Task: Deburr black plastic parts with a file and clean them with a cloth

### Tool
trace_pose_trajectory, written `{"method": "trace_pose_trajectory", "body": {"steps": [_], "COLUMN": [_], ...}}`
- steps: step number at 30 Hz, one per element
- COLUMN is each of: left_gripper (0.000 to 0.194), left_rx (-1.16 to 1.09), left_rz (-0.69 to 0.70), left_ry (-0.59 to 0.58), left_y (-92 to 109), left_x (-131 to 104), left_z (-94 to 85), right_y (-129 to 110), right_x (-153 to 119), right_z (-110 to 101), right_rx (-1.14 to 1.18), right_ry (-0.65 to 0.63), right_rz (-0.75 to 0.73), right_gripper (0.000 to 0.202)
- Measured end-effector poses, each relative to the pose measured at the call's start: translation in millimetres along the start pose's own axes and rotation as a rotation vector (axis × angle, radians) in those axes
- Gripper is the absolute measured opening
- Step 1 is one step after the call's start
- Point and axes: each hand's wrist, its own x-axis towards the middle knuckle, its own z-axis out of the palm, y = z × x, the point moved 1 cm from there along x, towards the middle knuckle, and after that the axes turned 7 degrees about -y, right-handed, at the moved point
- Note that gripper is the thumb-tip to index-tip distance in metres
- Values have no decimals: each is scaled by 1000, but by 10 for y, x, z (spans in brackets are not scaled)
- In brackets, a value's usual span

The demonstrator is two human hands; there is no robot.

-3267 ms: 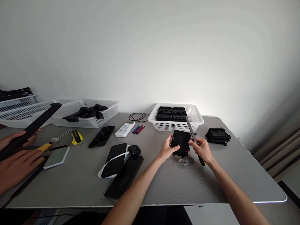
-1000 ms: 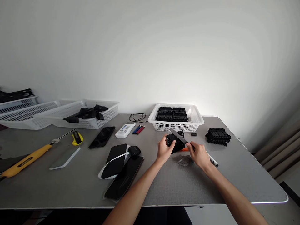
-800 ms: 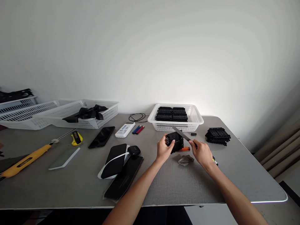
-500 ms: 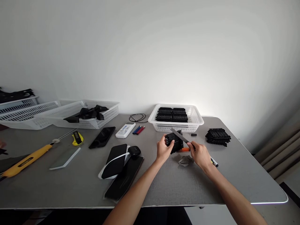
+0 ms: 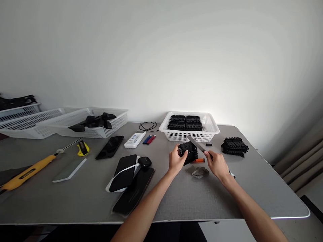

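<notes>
My left hand is closed on a black ribbed plastic part, held tilted above the table. A flat grey metal blade is gripped by its dark handle in my right hand, its tip pointing up and left over the part's upper edge. Below them an orange object and a crumpled grey scrap lie on the table. Behind stands a white basket with several black ribbed parts inside. More such black parts lie stacked to the right.
At the left are white baskets, a yellow-handled tool, a yellow cutter and a black phone. A white box, lighters and a black pouch lie nearer the middle. The table's edge runs along the right.
My right hand has shifted slightly right with the blade, uncovering more of the orange object. My left hand and the part stay nearly in place. A person's hand at the far left has left the view.
</notes>
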Motion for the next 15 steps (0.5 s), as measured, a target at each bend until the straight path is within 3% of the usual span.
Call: {"method": "trace_pose_trajectory", "body": {"steps": [4, 11, 15], "left_gripper": [20, 26, 26], "left_rx": [5, 44, 29], "left_rz": [-4, -4, 16], "left_ry": [8, -29, -47], "left_y": [-17, 64, 85], "left_x": [10, -31, -46], "left_z": [-8, 5, 6], "right_y": [29, -115, -85], "right_x": [21, -25, -10], "right_z": [-35, 143, 162], "right_rx": [112, 299, 287], "right_ry": [24, -253, -249], "right_rz": [15, -69, -53], "right_gripper": [49, 51, 50]}}
